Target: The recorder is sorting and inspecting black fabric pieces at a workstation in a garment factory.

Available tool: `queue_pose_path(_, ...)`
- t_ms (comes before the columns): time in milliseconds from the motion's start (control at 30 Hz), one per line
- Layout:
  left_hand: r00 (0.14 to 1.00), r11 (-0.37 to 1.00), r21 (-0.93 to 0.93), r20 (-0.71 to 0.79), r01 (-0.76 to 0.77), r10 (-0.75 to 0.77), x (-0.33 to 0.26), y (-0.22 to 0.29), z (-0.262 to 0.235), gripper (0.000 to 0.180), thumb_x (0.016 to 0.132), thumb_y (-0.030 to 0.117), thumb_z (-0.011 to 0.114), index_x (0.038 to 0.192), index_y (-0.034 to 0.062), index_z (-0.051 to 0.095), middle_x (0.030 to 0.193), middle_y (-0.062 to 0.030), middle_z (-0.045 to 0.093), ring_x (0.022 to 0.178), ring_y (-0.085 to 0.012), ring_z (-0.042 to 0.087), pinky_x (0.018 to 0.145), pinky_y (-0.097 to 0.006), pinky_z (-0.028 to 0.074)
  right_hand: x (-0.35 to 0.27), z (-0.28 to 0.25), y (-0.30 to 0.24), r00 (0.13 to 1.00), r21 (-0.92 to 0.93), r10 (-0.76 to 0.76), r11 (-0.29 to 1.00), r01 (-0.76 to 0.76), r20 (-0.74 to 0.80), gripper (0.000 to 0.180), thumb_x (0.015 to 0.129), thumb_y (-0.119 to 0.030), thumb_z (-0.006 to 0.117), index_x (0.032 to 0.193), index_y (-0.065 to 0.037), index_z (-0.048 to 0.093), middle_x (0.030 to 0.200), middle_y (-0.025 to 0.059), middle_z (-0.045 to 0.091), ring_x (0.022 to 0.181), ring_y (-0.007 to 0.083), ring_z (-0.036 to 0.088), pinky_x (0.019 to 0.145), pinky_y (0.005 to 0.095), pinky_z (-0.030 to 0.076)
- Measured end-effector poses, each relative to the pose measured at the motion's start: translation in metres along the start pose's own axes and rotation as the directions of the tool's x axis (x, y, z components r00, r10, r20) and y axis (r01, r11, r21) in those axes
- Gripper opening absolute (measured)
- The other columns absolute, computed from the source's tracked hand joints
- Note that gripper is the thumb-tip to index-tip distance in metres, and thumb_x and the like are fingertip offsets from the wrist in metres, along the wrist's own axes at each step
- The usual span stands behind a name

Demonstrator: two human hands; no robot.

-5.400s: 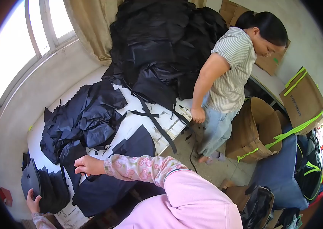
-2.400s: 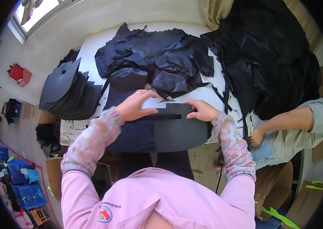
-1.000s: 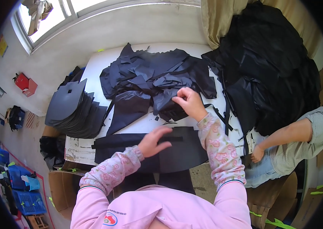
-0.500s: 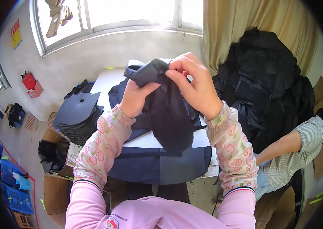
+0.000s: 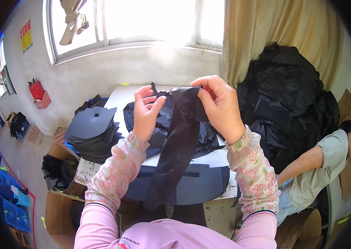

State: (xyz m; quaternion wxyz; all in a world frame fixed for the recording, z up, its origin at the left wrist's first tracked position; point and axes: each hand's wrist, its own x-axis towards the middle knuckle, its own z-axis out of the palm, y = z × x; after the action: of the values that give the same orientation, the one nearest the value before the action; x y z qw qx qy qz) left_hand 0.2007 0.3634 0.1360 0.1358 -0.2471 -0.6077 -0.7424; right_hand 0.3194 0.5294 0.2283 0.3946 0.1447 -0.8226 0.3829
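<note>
Two hands hold one dark piece of cloth up in front of us, above the tabletop (image 5: 113, 97): our left hand (image 5: 146, 110) pinches its upper left corner between thumb and curled fingers, and our right hand (image 5: 219, 106) closes over the upper right corner, fingers folded down on the top edge. Both grips sit only at that top edge, so we judge the main risk to be the cloth (image 5: 179, 141) slipping out of one pinch and swinging down to one side, since the fabric looks smooth and thin and most of it hangs free. Its lower end drops close to the flat dark panel (image 5: 192, 186) at the near edge of the tabletop, and we think it could drag across that panel and pull it out of place, or fall among the loose dark pieces (image 5: 208, 139) heaped behind it, where one black scrap would be hard to pick out from the rest. The cloth itself is navy to black, long and narrow, wider at the top, with soft folds running down it and a slight sheen. To our left stands a neat stack of cut dark shapes (image 5: 92, 133); to our right rises a big mound of black fabric (image 5: 287, 99), beside which another person (image 5: 320, 166) bends.
</note>
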Motion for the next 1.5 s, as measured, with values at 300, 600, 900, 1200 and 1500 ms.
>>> queue_pose_path(300, 0.896, 0.907, 0.205, 0.341, -0.367, 0.285, -0.057, 0.003, 0.022, 0.090, 0.073, 0.018, 0.083, 0.145, 0.0056, 0.029, 0.122, -0.0165, 0.050, 0.102, -0.0251, 0.058, 0.087, -0.038, 0.051, -0.006, 0.015, -0.015, 0.983, -0.382, -0.169, 0.905, 0.185, 0.076, 0.011, 0.085, -0.013, 0.071, 0.090, -0.004, 0.068, 0.085, 0.0140, 0.067, 0.073, 0.0335, 0.066, 0.065, 0.0380, 0.052)
queue_pose_path(600, 0.936, 0.877, 0.392, 0.316, -0.278, 0.156, -0.028, -0.027, -0.052, 0.045, 0.077, -0.008, 0.065, 0.118, 0.0079, 0.060, 0.099, -0.0102, 0.065, 0.084, -0.0224, 0.066, 0.078, -0.032, 0.054, -0.019, -0.035, -0.005, 0.956, -0.550, -0.165, 0.788, 0.276, 0.244, 0.014, 0.081, -0.015, 0.075, 0.088, -0.003, 0.069, 0.082, 0.0138, 0.067, 0.072, 0.0322, 0.065, 0.064, 0.0362, 0.052)
queue_pose_path(900, 0.952, 0.666, 0.683, 0.265, -0.299, 0.155, -0.048, -0.037, -0.156, 0.036, 0.069, -0.011, 0.061, 0.102, 0.0023, 0.064, 0.097, -0.0138, 0.066, 0.090, -0.0305, 0.067, 0.084, -0.035, 0.053, -0.102, -0.071, 0.003, 0.730, -0.184, 0.189, 0.979, -0.087, 0.657, 0.021, 0.084, -0.024, 0.074, 0.080, -0.005, 0.067, 0.071, 0.0099, 0.060, 0.065, 0.0295, 0.060, 0.061, 0.0364, 0.048)
queue_pose_path(1200, 0.916, 0.666, 0.743, 0.310, -0.064, -0.257, -0.097, -0.012, -0.243, 0.031, 0.070, -0.016, 0.054, 0.096, 0.0022, 0.054, 0.082, -0.0106, 0.061, 0.083, -0.0204, 0.062, 0.080, -0.029, 0.048, -0.178, -0.096, 0.011, 0.303, 0.055, 0.189, 0.763, -0.645, 0.934, 0.018, 0.092, -0.017, 0.071, 0.092, 0.000, 0.065, 0.074, 0.0060, 0.065, 0.066, 0.0129, 0.060, 0.062, 0.0274, 0.046)
queue_pose_path(1500, 0.454, 0.506, 0.862, 0.446, 0.013, -0.771, -0.090, -0.018, -0.301, 0.021, 0.076, 0.012, 0.081, 0.083, -0.0010, 0.066, 0.076, -0.0096, 0.058, 0.074, -0.0174, 0.056, 0.066, -0.033, 0.045, -0.211, -0.092, 0.086, 0.349, -0.288, 0.529, 0.784, -0.550, 0.773, 0.018, 0.086, -0.012, 0.071, 0.096, 0.001, 0.063, 0.076, 0.0074, 0.064, 0.071, 0.0130, 0.058, 0.067, 0.0287, 0.047)
